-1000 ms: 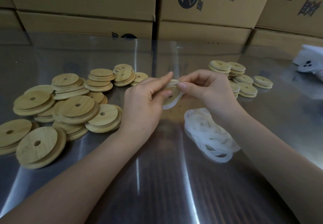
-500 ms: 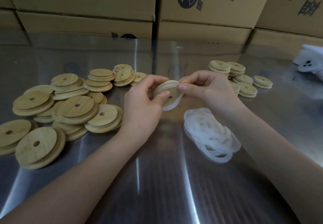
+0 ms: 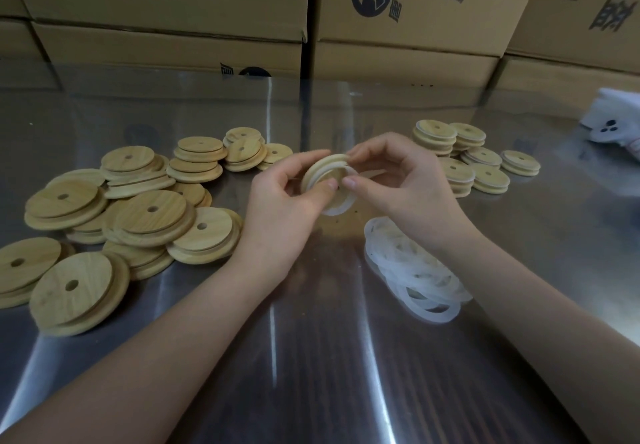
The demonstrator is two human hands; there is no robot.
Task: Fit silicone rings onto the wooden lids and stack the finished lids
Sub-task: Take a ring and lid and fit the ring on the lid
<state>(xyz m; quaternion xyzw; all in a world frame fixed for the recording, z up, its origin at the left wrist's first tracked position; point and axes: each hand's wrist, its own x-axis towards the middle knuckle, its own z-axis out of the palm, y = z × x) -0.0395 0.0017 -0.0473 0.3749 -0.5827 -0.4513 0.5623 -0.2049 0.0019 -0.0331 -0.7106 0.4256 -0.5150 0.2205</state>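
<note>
At the left of the frame the bare wooden lids [image 3: 138,215] lie heaped on the tabletop [image 3: 311,357]. They overlap, so I count at least fifteen and cannot be surer.

At centre my left hand [image 3: 280,208] has its grip closed round the rim of one lid [image 3: 323,173], held on edge above the tabletop. It looks light, stiff and smooth, so I judge the rim the place to hold it, with my fingers kept off the groove.

One silicone ring [image 3: 341,206] is partly on, its lower loop hanging loose below the lid. It seems soft and stretchy (likely to spring off if released), best taken by a pinch. My right hand [image 3: 398,183] has its grip pinching that ring at the lid's edge.

Right of centre lies a heap of spare rings [image 3: 412,270], too tangled to count. At upper right I count six short stacks of finished lids [image 3: 474,163].
</note>
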